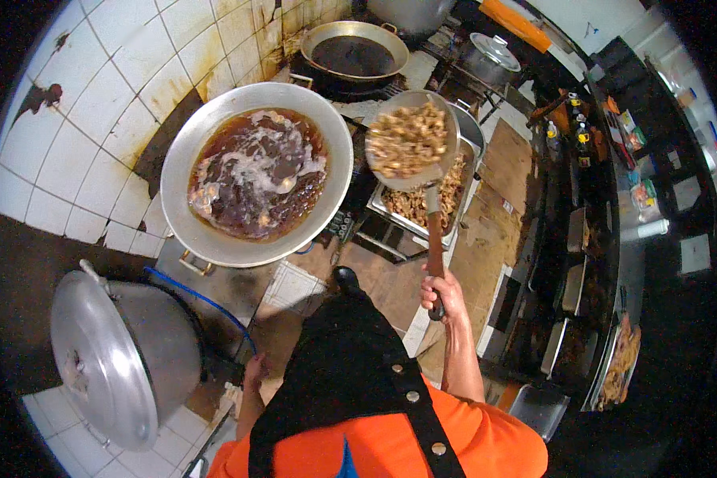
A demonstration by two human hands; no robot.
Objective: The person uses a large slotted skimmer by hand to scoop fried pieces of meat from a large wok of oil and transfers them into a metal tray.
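Note:
My right hand (445,294) grips the wooden handle of a large round skimmer (451,134), which is heaped with browned pieces of food (409,134). The skimmer is above a rectangular metal tray (448,239) that holds more of the same pieces. To its left stands a wide metal pan (182,173) of dark, foamy oil (257,173) with a few pieces floating in it. My left hand (255,365) hangs low at my left side near a blue hose (215,308); its fingers are blurred, and whether it touches the hose is unclear.
A second pan (355,28) of dark liquid sits on a burner at the back. A large lidded pot (104,358) stands at the lower left. Behind the tray is a smaller lidded pot (493,57). Shelves with bottles (582,140) and metal trays (573,287) line the right side.

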